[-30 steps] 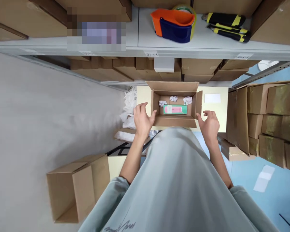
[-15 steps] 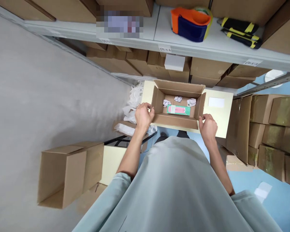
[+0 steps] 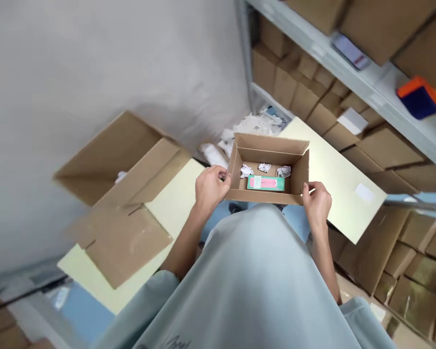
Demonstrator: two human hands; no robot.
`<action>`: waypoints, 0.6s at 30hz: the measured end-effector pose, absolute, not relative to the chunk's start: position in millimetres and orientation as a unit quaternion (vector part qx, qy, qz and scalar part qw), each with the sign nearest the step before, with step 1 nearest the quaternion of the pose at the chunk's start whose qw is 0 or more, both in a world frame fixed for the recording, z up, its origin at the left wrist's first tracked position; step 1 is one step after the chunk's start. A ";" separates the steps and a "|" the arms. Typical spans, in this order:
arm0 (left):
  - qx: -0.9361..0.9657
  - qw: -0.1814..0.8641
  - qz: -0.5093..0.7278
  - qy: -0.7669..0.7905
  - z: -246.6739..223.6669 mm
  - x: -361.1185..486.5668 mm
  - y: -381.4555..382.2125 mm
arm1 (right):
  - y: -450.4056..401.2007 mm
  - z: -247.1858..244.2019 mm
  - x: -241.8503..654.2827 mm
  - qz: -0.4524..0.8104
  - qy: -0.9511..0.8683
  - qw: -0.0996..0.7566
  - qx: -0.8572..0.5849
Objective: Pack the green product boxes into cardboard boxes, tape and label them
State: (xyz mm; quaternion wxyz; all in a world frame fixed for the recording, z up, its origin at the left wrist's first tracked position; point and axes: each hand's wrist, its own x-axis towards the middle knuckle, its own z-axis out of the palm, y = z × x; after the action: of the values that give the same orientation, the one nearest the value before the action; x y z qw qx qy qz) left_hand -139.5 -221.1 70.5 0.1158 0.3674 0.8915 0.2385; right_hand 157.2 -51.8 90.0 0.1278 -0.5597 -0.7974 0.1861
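An open cardboard box (image 3: 269, 197) is held between my two hands, in front of my body. My left hand (image 3: 211, 186) pinches its left side, fingers curled at the edge. On the opposite side my right hand (image 3: 317, 202) grips the right edge near the front corner. Inside lies a green and pink package (image 3: 266, 182) with a white label, along the front wall. Behind it sit three crumpled paper balls, a left one (image 3: 246, 170), a middle one (image 3: 264, 167) and a right one (image 3: 284, 171).
To the left, a large open carton (image 3: 145, 169) and a flattened cardboard piece (image 3: 131, 247) rest on a pale yellow table (image 3: 181, 189). Another pale table (image 3: 334, 179) with a white slip (image 3: 364, 192) stands at right, below a shelf (image 3: 349, 72) of boxes. Scrap paper (image 3: 257, 123) lies behind.
My view has swung left, so the shelf and right-hand table shifted rightward. The box, still in both hands, has come off the table's front and turned left with me.
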 end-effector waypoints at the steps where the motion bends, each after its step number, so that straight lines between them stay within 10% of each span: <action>1: 0.342 0.106 0.244 0.901 71.1 -150.7 -251.4 | -65.0 89.7 134.4 0.190 -0.812 0.127 -0.537; 18: -0.108 -0.003 0.322 0.941 47.1 -193.6 -571.7 | -227.8 52.2 -179.1 0.206 -0.968 -0.009 -0.144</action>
State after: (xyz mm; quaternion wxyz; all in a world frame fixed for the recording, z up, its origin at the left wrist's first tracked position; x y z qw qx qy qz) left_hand -193.6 -571.7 47.1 -0.0035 -0.1078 0.9406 0.3220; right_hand -179.1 -227.8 52.2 -0.0094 -0.1440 -0.9679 0.2058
